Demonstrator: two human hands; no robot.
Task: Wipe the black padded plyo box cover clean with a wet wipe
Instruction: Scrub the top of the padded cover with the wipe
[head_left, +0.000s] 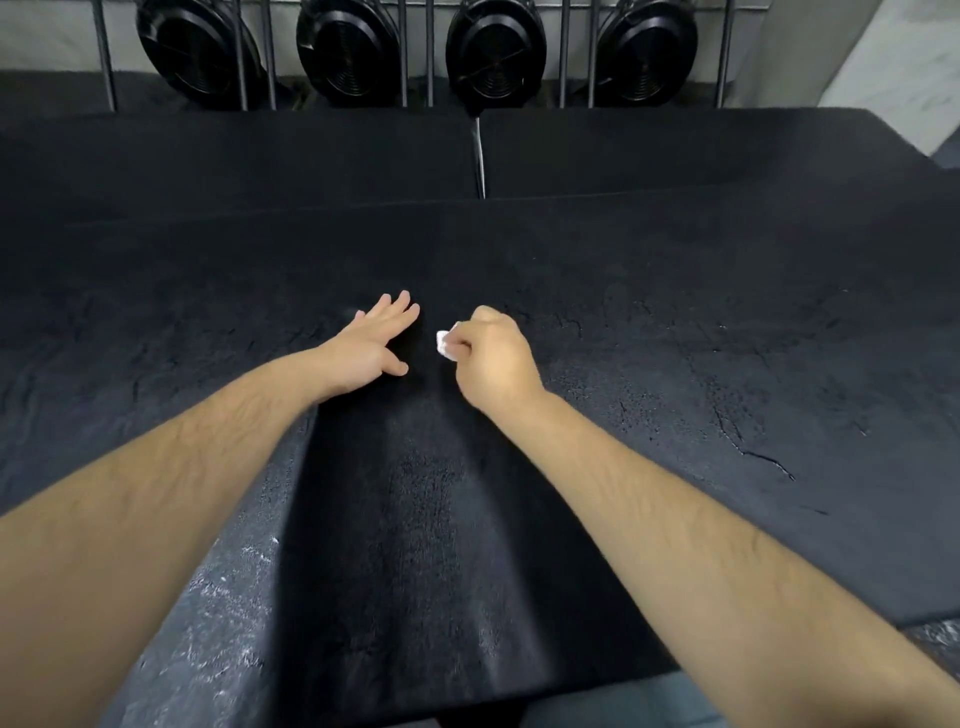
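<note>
The black padded plyo box cover (675, 322) fills most of the view, its surface cracked and dusted with pale marks. My left hand (371, 345) lies flat on it with straight fingers, just left of centre. My right hand (493, 353) is curled into a fist beside it and grips a small white wet wipe (444, 344), which shows only at the thumb side of the fist. The wipe sits low against the cover; the rest of it is hidden inside the fingers.
Two more black pads (234, 156) lie behind, split by a narrow gap (480, 166). Past them stands a metal rack (431, 57) holding several black weight plates (345, 52). The cover's near edge (467, 696) and right edge drop to the floor.
</note>
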